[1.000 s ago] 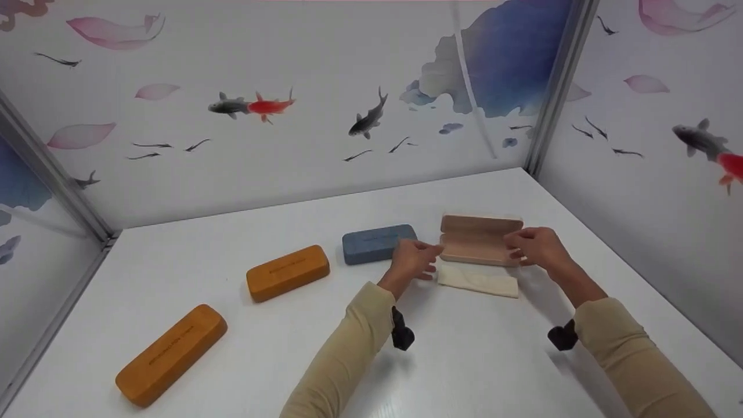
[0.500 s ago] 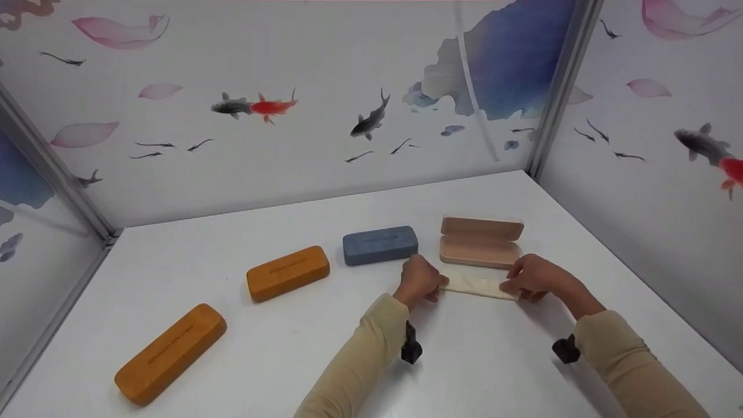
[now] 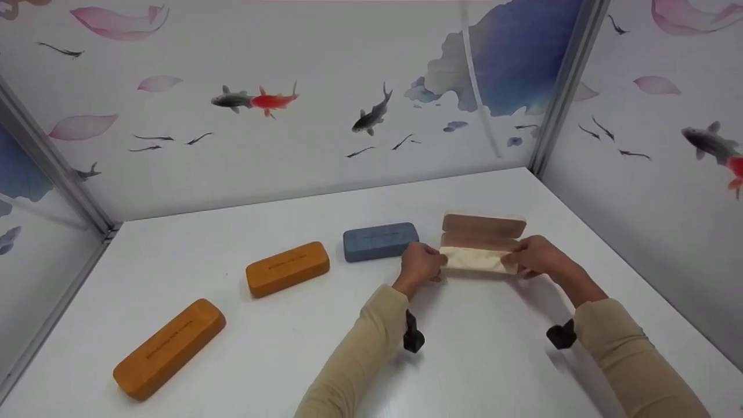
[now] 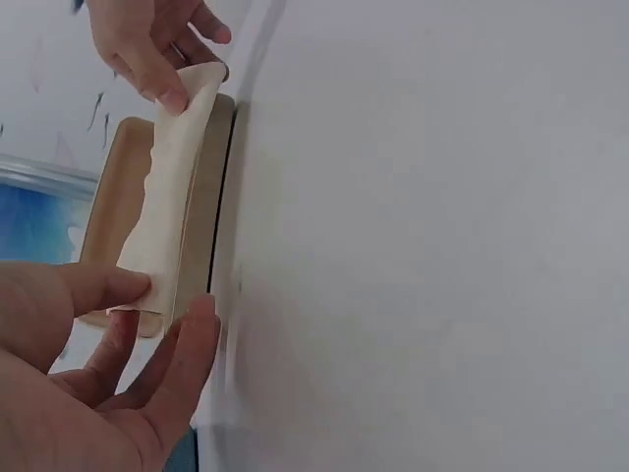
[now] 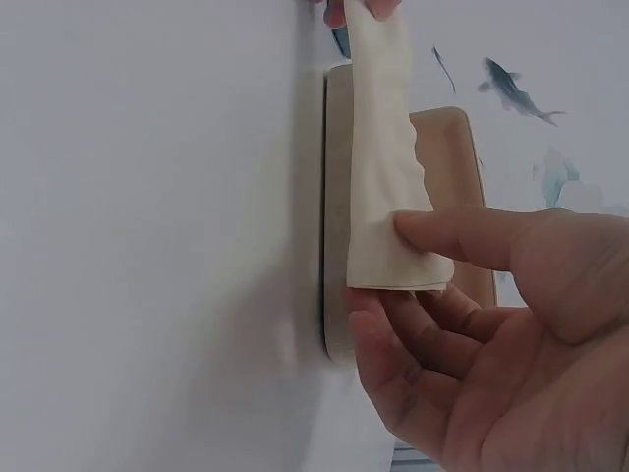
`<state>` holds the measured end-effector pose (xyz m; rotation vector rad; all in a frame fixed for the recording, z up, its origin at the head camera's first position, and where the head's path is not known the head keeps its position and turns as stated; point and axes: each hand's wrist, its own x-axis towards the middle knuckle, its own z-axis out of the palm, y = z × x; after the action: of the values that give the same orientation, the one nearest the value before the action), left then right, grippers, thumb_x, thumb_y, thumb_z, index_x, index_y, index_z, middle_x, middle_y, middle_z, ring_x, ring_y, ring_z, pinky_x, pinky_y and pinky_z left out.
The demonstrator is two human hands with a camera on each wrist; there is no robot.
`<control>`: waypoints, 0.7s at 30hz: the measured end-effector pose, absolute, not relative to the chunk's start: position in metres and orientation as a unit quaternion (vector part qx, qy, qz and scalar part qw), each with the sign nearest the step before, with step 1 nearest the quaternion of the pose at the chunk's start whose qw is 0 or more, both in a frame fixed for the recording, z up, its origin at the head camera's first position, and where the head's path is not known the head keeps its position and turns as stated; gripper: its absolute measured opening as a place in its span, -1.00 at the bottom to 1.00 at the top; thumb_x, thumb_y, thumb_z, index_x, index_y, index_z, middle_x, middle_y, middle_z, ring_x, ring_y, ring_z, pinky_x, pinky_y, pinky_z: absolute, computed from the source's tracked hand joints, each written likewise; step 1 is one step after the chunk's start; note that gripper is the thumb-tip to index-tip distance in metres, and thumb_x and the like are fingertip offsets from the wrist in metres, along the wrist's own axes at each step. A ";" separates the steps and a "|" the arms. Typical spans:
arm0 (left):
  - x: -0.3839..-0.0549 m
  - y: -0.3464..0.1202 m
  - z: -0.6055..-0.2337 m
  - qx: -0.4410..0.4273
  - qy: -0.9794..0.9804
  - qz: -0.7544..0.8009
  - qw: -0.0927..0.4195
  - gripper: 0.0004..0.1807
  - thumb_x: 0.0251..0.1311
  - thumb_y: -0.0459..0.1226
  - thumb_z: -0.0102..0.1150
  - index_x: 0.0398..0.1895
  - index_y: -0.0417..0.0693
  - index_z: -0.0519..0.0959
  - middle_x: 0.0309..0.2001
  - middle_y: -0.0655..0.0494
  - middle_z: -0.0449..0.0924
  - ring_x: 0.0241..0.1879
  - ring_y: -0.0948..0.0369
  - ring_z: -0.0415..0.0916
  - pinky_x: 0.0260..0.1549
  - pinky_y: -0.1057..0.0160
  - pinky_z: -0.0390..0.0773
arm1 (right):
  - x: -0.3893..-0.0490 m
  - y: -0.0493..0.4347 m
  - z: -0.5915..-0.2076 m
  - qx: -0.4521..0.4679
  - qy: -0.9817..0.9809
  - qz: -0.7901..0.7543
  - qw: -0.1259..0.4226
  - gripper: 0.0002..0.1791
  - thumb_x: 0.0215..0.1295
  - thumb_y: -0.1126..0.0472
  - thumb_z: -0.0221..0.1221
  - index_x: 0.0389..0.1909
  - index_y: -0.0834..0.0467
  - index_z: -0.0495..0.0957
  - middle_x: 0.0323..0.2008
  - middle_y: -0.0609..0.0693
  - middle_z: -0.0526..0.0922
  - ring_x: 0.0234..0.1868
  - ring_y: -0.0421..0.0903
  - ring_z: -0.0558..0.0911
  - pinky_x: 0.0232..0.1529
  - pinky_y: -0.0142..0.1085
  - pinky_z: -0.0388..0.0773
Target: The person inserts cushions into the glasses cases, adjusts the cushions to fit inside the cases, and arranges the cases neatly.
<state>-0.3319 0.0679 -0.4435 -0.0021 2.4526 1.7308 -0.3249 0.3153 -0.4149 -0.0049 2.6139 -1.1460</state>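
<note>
1. The folded cream cloth [image 3: 477, 259] is up off the worktop [image 3: 482, 360], stretched lengthwise over the open beige glasses case [image 3: 483, 225], just above its tray.
2. The left hand [image 3: 422, 265] pinches the cloth's left end, thumb on top and fingers curled beneath; the left wrist view shows that pinch close up [image 4: 138, 295].
3. The right hand [image 3: 537, 255] pinches the other end the same way, thumb pressed on the fabric [image 5: 432, 236].
4. The case's lid stands open at the back, and its tray sits flat on the worktop under the cloth.
5. Just left of the left hand lies a shut blue case [image 3: 380, 241].
6. Farther left, an orange case [image 3: 287, 269], and nearest the front left another, longer orange case [image 3: 169, 348], well apart from both hands.
</note>
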 end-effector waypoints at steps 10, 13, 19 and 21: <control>-0.355 0.086 -0.444 -0.031 0.748 0.662 0.031 -0.88 0.21 -0.47 0.27 -0.20 -0.29 0.63 -0.32 -0.14 0.72 -0.44 0.17 0.71 -0.43 0.27 0.72 | -0.335 0.312 -0.415 0.059 0.899 -0.429 0.067 -0.82 0.37 0.21 0.12 -0.29 0.27 0.53 -0.46 -0.08 0.49 -0.39 -0.19 0.51 -0.24 -0.26 0.60; -0.359 0.092 -0.446 -0.030 0.755 0.655 0.003 -0.87 0.17 -0.51 0.27 -0.20 -0.31 0.66 -0.31 -0.13 0.73 -0.48 0.22 0.68 -0.50 0.35 0.67 | -0.337 0.311 -0.416 0.089 0.896 -0.432 0.041 -0.57 0.39 0.16 0.14 0.07 0.44 0.50 -0.18 0.14 0.58 -0.30 -0.16 0.57 -0.15 -0.25 0.64; -0.364 0.101 -0.449 -0.019 0.784 0.619 -0.028 -0.81 0.14 -0.53 0.27 -0.17 -0.33 0.71 -0.24 -0.14 0.75 -0.36 0.22 0.66 -0.44 0.40 0.59 | -0.341 0.310 -0.420 0.135 0.883 -0.449 0.011 -0.40 0.38 0.16 0.15 0.28 0.49 0.35 0.18 0.40 0.49 -0.22 -0.12 0.65 -0.11 -0.28 0.68; -0.364 0.103 -0.450 -0.008 0.790 0.613 -0.030 -0.78 0.14 -0.53 0.25 -0.13 -0.35 0.71 -0.20 -0.15 0.76 -0.29 0.19 0.68 -0.39 0.38 0.62 | -0.341 0.312 -0.421 0.139 0.879 -0.456 0.004 -0.40 0.38 0.17 0.13 0.29 0.50 0.34 0.19 0.41 0.49 -0.28 -0.16 0.65 -0.17 -0.33 0.67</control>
<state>-0.3641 0.1033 -0.4499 -0.0267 2.5295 1.9632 -0.3412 0.3119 -0.4211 0.4359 2.7539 -1.4306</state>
